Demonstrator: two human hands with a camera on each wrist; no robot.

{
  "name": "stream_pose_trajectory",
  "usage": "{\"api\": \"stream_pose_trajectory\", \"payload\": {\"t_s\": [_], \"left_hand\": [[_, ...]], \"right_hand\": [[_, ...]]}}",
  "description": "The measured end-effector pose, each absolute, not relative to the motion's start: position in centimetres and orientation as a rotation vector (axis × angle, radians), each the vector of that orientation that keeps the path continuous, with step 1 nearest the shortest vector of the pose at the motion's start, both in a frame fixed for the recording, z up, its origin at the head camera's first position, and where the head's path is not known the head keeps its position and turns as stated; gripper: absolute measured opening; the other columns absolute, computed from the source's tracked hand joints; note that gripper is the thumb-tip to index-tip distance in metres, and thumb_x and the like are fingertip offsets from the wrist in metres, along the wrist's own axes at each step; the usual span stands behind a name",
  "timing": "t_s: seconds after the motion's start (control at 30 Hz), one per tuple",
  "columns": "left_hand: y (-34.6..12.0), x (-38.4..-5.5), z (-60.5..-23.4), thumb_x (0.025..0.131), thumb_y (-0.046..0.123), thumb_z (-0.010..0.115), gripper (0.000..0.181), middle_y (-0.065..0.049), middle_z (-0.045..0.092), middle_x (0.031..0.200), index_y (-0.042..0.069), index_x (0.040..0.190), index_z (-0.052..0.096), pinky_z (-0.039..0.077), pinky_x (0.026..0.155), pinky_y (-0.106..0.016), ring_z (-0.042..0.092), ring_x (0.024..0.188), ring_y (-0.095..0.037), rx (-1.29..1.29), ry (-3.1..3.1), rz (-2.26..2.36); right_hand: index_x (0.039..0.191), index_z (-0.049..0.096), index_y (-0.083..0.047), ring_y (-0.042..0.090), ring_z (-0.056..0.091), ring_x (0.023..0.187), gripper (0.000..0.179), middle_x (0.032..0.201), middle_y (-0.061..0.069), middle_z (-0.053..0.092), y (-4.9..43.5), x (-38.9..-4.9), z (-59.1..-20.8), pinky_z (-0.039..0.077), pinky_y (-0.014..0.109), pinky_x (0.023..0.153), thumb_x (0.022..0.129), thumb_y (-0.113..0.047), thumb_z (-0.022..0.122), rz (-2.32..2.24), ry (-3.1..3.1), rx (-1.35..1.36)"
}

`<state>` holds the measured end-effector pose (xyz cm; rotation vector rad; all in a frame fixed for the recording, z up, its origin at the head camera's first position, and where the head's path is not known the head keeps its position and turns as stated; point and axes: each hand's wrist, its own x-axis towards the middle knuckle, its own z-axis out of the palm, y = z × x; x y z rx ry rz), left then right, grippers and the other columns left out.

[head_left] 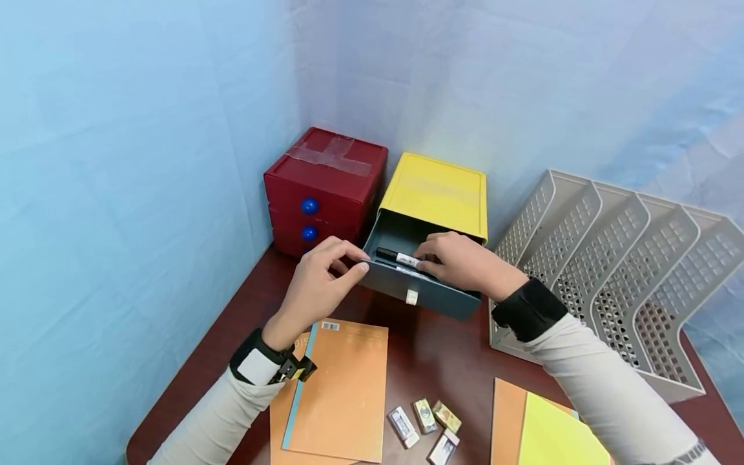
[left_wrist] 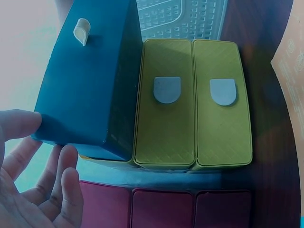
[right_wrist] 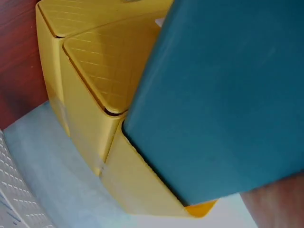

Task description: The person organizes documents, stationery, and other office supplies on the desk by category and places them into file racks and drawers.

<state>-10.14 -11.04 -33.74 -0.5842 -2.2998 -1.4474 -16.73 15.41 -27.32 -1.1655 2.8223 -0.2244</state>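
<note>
Left hand (head_left: 322,284) pinches the drawer (head_left: 436,299); right hand (head_left: 462,259) holds the marker (head_left: 400,258), likely putting it in; next should be letting go

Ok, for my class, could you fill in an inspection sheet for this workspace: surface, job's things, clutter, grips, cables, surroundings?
Surface: dark reddish-brown table.
Job's things: blue-green drawer pulled partway out of the yellow cabinet; black marker at the drawer's front.
Clutter: four erasers; overlapping orange notebooks; yellow notebook lying over an orange one.
Grips: left grip holds the drawer's front corner; right grip pinches the marker's end.
Cables: nothing seen.
Surroundings: pale blue curtain; red cabinet with blue knobs; grey file rack.
</note>
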Motion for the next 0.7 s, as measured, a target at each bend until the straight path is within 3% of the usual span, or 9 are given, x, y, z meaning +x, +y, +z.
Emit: {"api": "stream_pose_trajectory", "payload": {"t_s": [0.13, 0.37, 0.57, 0.7], "left_hand": [[-11.2, -10.4, -33.8, 0.090, 0.035, 0.066, 0.011, 0.009, 0.059, 0.102, 0.030, 0.100, 0.067, 0.053, 0.067, -0.032, 0.058, 0.081, -0.010, -0.590, -2.284, -1.438], [-11.5, -10.8, -33.8, 0.087, 0.030, 0.071, 0.015, 0.007, 0.061, 0.099, 0.027, 0.101, 0.067, 0.054, 0.066, -0.032, 0.058, 0.077, -0.009, -0.591, -2.215, -1.460], [-12.0, -11.3, -33.8, 0.082, 0.020, 0.076, 0.021, -0.002, 0.063, 0.098, 0.018, 0.101, 0.067, 0.055, 0.063, -0.038, 0.060, 0.074, -0.014, -0.599, -2.135, -1.479], [-12.2, -11.9, -33.7, 0.082, 0.022, 0.077, 0.021, 0.001, 0.065, 0.096, 0.019, 0.099, 0.066, 0.055, 0.063, -0.037, 0.060, 0.073, -0.012, -0.583, -2.135, -1.459]], "right_hand": [[0.110, 0.068, -0.013, 0.015, 0.060, 0.093, 0.022, 0.102, 0.000, 0.065, 15.8, -16.3, -26.5, 0.050, 0.038, 0.083, 0.097, -0.027, 0.057, -0.291, 2.871, -1.198], [0.101, 0.065, -0.025, 0.003, 0.053, 0.070, 0.015, 0.082, -0.013, 0.059, 18.9, -13.1, -24.7, 0.048, 0.031, 0.064, 0.092, -0.037, 0.063, -0.534, 3.102, -1.206], [0.102, 0.063, -0.027, 0.000, 0.049, 0.067, 0.033, 0.079, -0.015, 0.054, 21.6, -10.5, -26.6, 0.046, 0.027, 0.059, 0.078, -0.043, 0.077, -0.608, 3.151, -1.155], [0.106, 0.062, -0.022, 0.001, 0.049, 0.068, 0.038, 0.080, -0.013, 0.052, 22.0, -9.9, -27.9, 0.045, 0.025, 0.058, 0.077, -0.038, 0.079, -0.650, 3.209, -1.125]]}}
